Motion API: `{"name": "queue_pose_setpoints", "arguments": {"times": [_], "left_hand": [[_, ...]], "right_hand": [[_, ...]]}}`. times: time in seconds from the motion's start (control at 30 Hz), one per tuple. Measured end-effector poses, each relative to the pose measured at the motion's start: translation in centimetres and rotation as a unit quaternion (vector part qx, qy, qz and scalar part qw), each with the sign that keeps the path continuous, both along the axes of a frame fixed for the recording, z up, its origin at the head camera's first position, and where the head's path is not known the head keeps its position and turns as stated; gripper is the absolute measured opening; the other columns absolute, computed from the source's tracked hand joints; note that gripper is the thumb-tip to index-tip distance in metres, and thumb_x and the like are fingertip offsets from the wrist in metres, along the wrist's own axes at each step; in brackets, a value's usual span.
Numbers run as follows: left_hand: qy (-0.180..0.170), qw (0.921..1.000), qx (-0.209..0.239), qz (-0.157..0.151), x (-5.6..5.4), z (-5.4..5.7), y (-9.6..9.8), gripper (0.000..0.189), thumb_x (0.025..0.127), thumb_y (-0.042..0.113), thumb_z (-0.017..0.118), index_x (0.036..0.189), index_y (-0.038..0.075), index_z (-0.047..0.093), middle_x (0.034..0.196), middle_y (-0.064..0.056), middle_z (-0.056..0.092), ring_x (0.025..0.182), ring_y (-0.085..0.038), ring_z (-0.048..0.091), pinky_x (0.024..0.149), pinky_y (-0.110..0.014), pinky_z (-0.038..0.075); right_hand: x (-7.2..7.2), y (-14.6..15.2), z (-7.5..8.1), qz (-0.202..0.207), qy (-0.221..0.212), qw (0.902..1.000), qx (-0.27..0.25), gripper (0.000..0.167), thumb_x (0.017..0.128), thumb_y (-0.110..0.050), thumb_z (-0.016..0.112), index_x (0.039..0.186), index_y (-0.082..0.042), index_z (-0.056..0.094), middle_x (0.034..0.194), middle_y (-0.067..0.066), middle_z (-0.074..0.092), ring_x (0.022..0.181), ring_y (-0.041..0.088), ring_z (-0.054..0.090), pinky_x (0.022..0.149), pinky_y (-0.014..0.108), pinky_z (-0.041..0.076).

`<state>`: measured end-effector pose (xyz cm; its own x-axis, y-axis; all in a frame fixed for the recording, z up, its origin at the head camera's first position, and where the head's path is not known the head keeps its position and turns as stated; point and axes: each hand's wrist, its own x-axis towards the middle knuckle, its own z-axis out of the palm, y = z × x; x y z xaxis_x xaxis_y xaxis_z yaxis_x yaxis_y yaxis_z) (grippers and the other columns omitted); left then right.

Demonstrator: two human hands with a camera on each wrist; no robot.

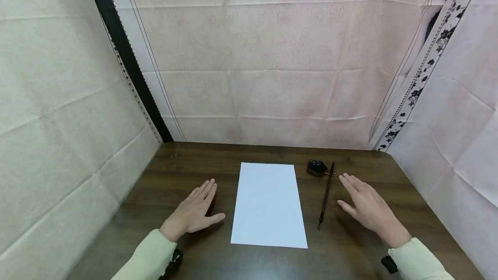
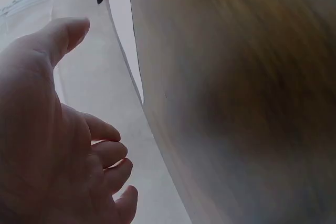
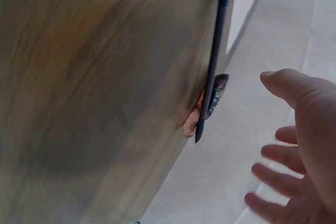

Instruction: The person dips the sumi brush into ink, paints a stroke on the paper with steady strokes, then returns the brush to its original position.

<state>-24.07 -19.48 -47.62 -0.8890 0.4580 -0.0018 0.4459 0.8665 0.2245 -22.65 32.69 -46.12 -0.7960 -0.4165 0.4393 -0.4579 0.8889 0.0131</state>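
A blank white sheet of paper [image 1: 268,205] lies on the dark wooden table between my hands. Left of it, my left hand [image 1: 193,211] is held palm down with fingers straight and thumb spread, holding nothing. My right hand [image 1: 369,208] is on the other side, also empty, its fingers extended. Nearest to that hand is a slim dark writing brush [image 1: 327,195], its pointed end propped on a small glossy black rest [image 1: 317,167] with a copper-brown part. In the right wrist view, the brush [image 3: 212,59] crosses over this rest [image 3: 218,95], apart from my thumb.
Pale cloth hangings [image 1: 264,64] enclose the table at the back and both sides. A black strip [image 1: 128,59] runs down the left corner, a floral border [image 1: 432,64] down the right. The wooden tabletop [image 1: 186,154] ends at the back cloth. Dark bands sit at both sleeve cuffs.
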Motion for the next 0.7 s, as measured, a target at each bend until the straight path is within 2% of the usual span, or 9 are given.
{"name": "queue_pose_setpoints", "arguments": {"times": [0.1, 0.2, 0.5, 0.7], "left_hand": [[-0.011, 0.9999, 0.002, -0.013, 0.1, 0.0, 0.6, 0.097, 0.103, 0.062, 0.056, 0.165, -0.005, 0.024, 0.176, -0.022, 0.018, 0.164, -0.039, 0.019, 0.131, -0.060, 0.025], [-0.020, 0.9995, 0.001, -0.025, 0.1, -0.1, 1.2, 0.097, 0.102, 0.063, 0.055, 0.166, -0.003, 0.023, 0.177, -0.020, 0.017, 0.165, -0.038, 0.018, 0.131, -0.057, 0.025], [-0.042, 0.9979, -0.008, -0.050, 0.2, -0.2, 3.3, 0.099, 0.100, 0.065, 0.057, 0.166, -0.001, 0.025, 0.177, -0.016, 0.019, 0.165, -0.033, 0.019, 0.132, -0.054, 0.027], [-0.058, 0.9958, -0.016, -0.069, 0.3, -0.2, 4.5, 0.099, 0.100, 0.065, 0.056, 0.166, -0.002, 0.024, 0.177, -0.017, 0.019, 0.165, -0.034, 0.020, 0.131, -0.053, 0.028]], "right_hand": [[-0.6, 0.0, 0.1, 0.046, 0.055, 0.9973, 0.016, 0.074, 0.079, -0.017, 0.091, 0.140, 0.010, 0.060, 0.139, 0.031, 0.065, 0.123, 0.047, 0.067, 0.097, 0.058, 0.058], [-1.2, -0.2, 0.3, 0.068, 0.073, 0.9945, 0.033, 0.072, 0.076, -0.015, 0.094, 0.136, 0.010, 0.064, 0.133, 0.029, 0.069, 0.116, 0.043, 0.071, 0.091, 0.053, 0.062], [-2.9, -1.1, 0.6, 0.068, 0.017, 0.9938, 0.086, 0.061, 0.080, -0.016, 0.093, 0.131, 0.006, 0.068, 0.128, 0.023, 0.072, 0.115, 0.038, 0.072, 0.092, 0.049, 0.063], [-3.9, -1.2, 0.3, 0.072, -0.003, 0.9902, 0.119, 0.055, 0.080, -0.016, 0.093, 0.126, 0.004, 0.070, 0.121, 0.019, 0.073, 0.110, 0.033, 0.072, 0.089, 0.044, 0.064]]}}
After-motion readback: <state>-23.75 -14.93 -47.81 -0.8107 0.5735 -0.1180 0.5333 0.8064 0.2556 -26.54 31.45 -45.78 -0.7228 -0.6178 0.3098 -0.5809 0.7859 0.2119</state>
